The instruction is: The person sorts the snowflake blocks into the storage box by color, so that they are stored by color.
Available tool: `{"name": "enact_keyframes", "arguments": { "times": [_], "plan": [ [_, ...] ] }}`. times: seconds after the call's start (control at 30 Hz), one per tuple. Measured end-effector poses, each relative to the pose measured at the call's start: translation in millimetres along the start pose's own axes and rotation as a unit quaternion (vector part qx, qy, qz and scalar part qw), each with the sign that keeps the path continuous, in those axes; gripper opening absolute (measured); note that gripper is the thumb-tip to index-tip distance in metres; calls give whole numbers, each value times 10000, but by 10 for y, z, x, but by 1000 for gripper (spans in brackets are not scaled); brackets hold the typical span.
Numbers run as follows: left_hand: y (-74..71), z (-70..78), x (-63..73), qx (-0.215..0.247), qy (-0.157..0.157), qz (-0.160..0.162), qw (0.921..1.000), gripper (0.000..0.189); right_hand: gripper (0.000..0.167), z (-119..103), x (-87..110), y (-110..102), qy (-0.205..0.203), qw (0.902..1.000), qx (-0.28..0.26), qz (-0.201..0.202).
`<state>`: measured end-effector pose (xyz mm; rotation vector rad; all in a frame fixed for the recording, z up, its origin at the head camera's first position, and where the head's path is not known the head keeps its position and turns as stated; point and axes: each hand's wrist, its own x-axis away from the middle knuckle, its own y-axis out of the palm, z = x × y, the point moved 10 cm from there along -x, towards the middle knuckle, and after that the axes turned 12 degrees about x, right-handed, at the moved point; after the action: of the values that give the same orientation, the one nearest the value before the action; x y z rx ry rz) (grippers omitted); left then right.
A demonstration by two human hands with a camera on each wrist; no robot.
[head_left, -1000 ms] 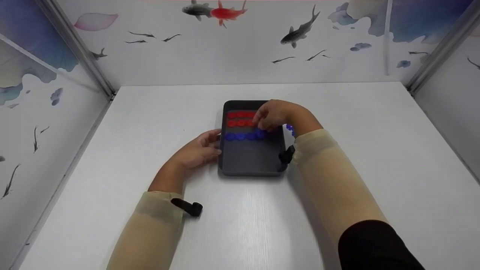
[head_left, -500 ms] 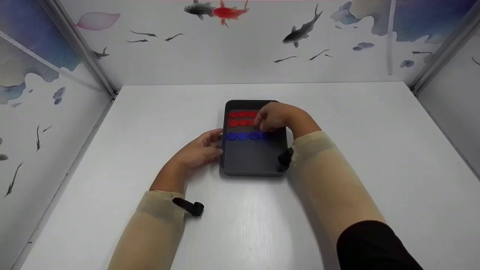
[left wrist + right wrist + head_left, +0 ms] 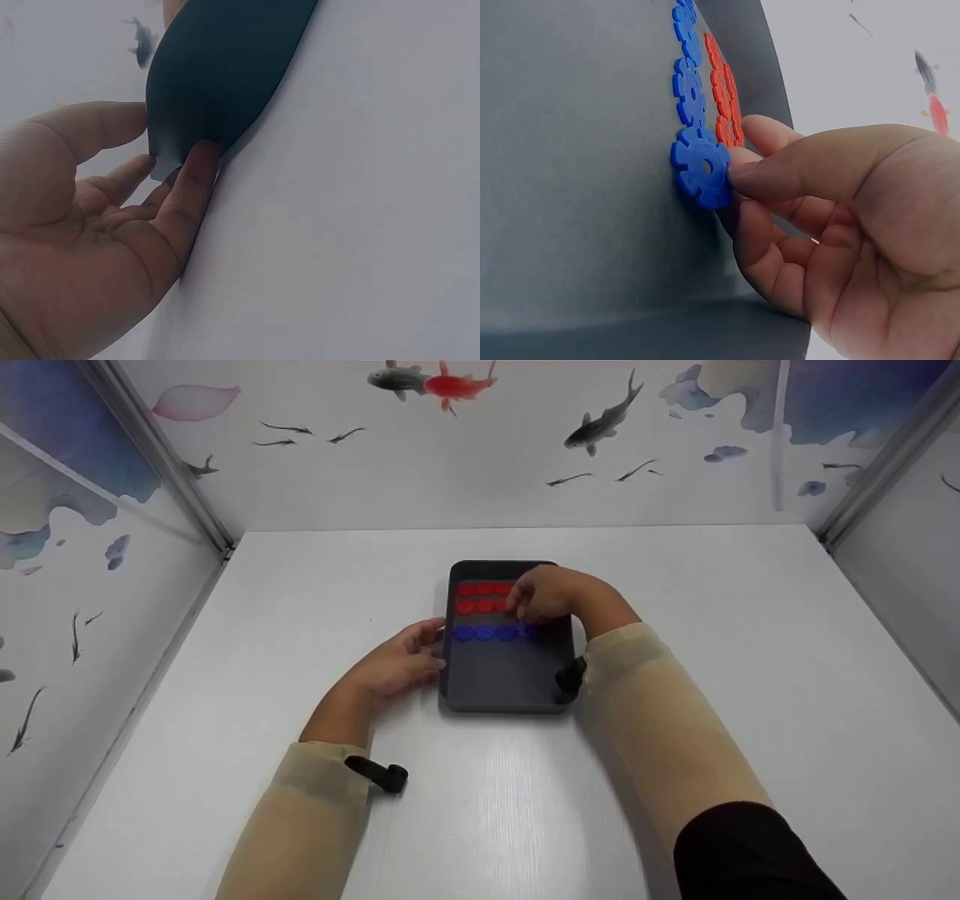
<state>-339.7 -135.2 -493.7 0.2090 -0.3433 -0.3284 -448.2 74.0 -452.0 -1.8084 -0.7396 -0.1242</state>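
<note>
A dark grey rectangular tray (image 3: 495,679) holds two rows of red notched plastic discs (image 3: 484,589) and, nearer the person, one row of blue discs (image 3: 485,633). Over the tray's right side, my right hand (image 3: 551,591) pinches a blue notched disc (image 3: 694,176) between thumb and fingers at its edge. That disc sits at the right end of the blue row, close to its neighbour and tilted in the right wrist view. My left hand (image 3: 390,664) touches the tray's left outer wall with extended, slightly bent fingers; in the left wrist view its fingertips (image 3: 201,159) rest against the wall.
The tray stands on a white table (image 3: 465,825). White panels with painted fish (image 3: 604,424) rise at the back and sides. Black wrist-camera mounts (image 3: 386,775) stick out from both sleeves, the right one overlapping the tray's near right corner.
My right hand has brought its blue disc down and right, to the end of the blue row. Blue pieces seen beside the right wrist earlier no longer show. The left hand stays put.
</note>
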Motion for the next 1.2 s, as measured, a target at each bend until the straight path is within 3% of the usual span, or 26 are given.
{"name": "enact_keyframes", "arguments": {
  "times": [0.27, 0.4, 0.67, 1.2],
  "plan": [
    [-6, -9, -4, -28, 0, -24, 10000, 78, 41, 5, -2, -9, -59, 9994, -312, 111],
    [-5, -24, -4, -54, -50, -1, 10000, 78, 39, 10, 16, -9, -50, 9990, -424, 134],
    [-2, -8, -1, -90, -69, -18, 9999, 78, 29, 4, 43, -6, -128, 9932, -1156, 99],
    [-8, -10, 15, 4, -68, 25, 10000, 79, 28, 2, -15, 71, -14, 9979, -598, -258]
  ]
}}
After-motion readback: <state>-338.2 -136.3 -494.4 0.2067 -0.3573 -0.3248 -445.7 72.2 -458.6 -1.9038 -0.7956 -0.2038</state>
